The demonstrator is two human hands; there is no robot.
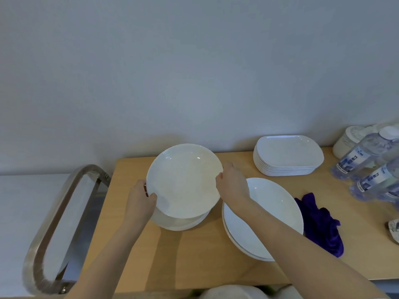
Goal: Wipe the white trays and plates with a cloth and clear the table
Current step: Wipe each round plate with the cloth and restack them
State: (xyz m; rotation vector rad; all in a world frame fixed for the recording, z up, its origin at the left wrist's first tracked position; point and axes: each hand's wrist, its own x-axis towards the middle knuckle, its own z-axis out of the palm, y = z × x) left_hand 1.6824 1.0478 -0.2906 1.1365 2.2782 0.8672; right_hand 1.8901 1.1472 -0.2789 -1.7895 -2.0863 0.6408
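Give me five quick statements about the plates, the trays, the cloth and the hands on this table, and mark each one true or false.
1. Both hands grip one round plate by its rim. True: the left hand is at its left edge, the right hand at its right edge.
2. The purple cloth is in the right hand. False: it lies on the table, right of the nearer stack of round plates.
3. The held plate is above another stack of plates. True.
4. The stack of white trays stands at the table's front edge. False: it stands at the back, by the wall.
5. Water bottles stand at the left end. False: they are at the right.
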